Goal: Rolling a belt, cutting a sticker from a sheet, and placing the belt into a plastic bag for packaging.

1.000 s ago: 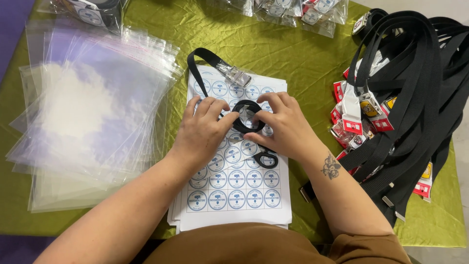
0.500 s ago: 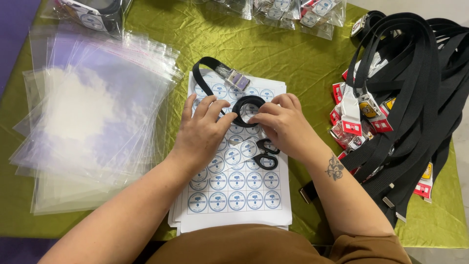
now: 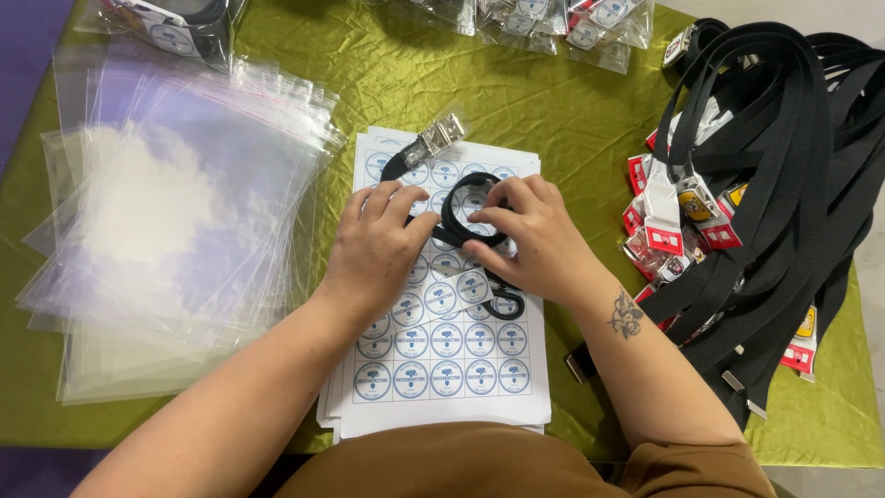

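I see my left hand (image 3: 376, 251) and right hand (image 3: 539, 242) both in a closed grip on a coiled black strap (image 3: 472, 214) over the sticker sheets (image 3: 442, 369), its lower loop partly hidden beneath my right palm.

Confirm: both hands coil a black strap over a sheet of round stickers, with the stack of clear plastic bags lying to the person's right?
Not quite. The stack of clear plastic bags lies to the person's left, as the head view shows. The rest holds: the left hand and right hand coil the black strap over the sheet of round stickers.
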